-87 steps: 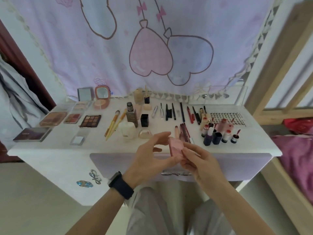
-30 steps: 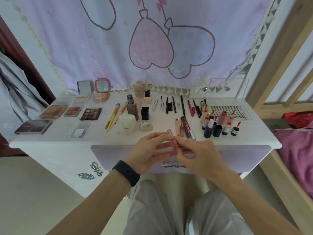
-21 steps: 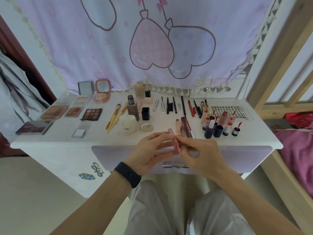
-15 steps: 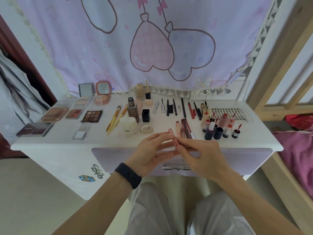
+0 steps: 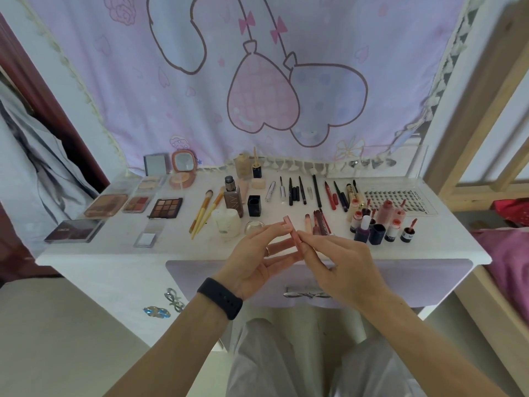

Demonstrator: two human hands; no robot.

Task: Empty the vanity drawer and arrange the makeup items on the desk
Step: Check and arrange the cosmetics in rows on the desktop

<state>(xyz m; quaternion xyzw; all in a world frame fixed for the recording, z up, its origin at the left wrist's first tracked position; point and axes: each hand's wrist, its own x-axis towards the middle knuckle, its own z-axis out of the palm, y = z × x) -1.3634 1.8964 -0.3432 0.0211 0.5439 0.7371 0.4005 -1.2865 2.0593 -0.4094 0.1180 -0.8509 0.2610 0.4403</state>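
Two pinches, left hand [image 5: 254, 262] and right hand [image 5: 337, 265], hold the tube [image 5: 293, 239] above the drawer [image 5: 200, 279]; I would keep it level and set it behind the drawer, parallel to the pencils [image 5: 320, 222].

Both forearms reach up from the lower edge and meet in the middle, bare to the elbow, a dark band [image 5: 220, 298] on the left wrist. The left hand [image 5: 254, 262] is palm-up, fingers loosely spread, thumb and fingertips pinching a pink tube [image 5: 293, 239]. The right hand [image 5: 337, 265], back towards the camera, pinches the same tube lower down with thumb and forefinger
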